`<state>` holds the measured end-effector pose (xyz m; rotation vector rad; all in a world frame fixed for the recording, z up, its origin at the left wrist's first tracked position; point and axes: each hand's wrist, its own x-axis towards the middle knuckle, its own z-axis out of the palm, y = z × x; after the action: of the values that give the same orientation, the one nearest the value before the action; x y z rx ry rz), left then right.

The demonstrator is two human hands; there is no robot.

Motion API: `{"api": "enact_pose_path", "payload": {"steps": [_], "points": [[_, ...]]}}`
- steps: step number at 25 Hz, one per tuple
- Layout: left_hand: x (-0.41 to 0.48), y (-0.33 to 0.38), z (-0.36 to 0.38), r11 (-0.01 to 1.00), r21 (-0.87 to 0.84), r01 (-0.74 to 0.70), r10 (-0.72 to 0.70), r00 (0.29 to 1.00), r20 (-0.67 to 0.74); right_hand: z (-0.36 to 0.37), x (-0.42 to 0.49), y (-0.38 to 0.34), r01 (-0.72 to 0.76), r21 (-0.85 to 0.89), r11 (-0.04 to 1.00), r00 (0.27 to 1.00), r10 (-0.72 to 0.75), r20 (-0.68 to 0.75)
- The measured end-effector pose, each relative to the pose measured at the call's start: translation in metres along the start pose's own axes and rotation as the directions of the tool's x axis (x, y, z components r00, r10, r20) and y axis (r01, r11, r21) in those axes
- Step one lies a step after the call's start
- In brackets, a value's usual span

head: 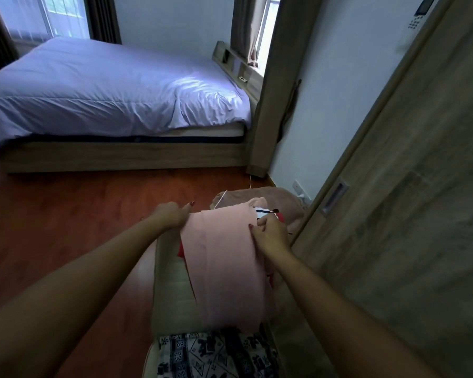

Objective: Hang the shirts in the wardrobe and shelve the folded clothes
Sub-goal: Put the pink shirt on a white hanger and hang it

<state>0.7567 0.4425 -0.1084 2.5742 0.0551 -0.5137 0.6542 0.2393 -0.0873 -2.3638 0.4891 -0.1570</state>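
Open floor [66, 214] leftward; wardrobe door [407, 200] close on right.

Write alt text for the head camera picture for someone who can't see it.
Both hands grip the far edge of a pink garment, left hand and right hand, above other clothes. A bed with a pale cover stands beyond on a wooden floor; a wooden wardrobe door is at right.
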Motion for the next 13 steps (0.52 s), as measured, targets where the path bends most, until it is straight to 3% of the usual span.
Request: {"api": "enact_pose_path", "payload": {"steps": [4,7,10,13], "points": [[0.026,0.006,0.0,0.998,-0.057,0.016,-0.014,0.999,0.03,-0.001,0.012,-0.004,0.026,0.072,0.997,0.997,-0.022,-0.068],[0.033,0.012,0.001,0.924,-0.382,-0.017,-0.014,0.997,-0.076,-0.002,0.014,-0.005,-0.075,0.284,0.956,0.997,0.072,0.019],[0.014,0.017,-0.006,0.59,-0.799,-0.115,0.063,0.993,-0.096,0.002,0.017,-0.012,-0.239,0.52,0.82,0.97,0.229,0.085],[-0.013,0.022,-0.02,0.126,-0.983,-0.131,0.257,0.962,-0.095,-0.003,0.023,-0.022,-0.383,0.794,0.473,0.908,0.35,0.23]]}}
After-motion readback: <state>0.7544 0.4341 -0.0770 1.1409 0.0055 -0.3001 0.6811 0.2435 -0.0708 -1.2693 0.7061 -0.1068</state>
